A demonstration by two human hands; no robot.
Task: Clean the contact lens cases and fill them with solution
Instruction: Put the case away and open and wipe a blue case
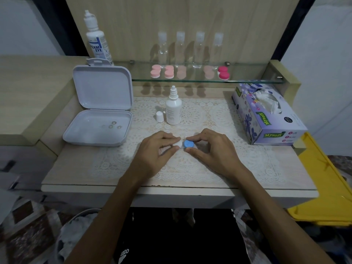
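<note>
Lens case: a contact lens case [184, 144] lay on the lace mat [190, 164] at mid-table, one side white-capped, the other blue-capped.
Left hand: the left hand [155, 147] pinched the white cap [179, 144] between thumb and forefinger.
Right hand: the right hand [211, 147] pinched the blue cap [189, 144] the same way.
Step in hand: most likely working the caps, but whether on or off could not be told.
Next move: if opening, a twist at each cap with the case held flat; then the small solution bottle [173, 108], standing uncapped just behind with its loose cap [159, 116] beside it.
Around: an open white box [99, 119] with lenses in its tray to the left; a tissue box [266, 115] to the right; a large solution bottle [97, 40], clear bottles [190, 48] and pink cases [190, 72] on the glass shelf [247, 80].
In the way: nothing lay between hands and bottle; the upright bottle seemed easy to tip.
</note>
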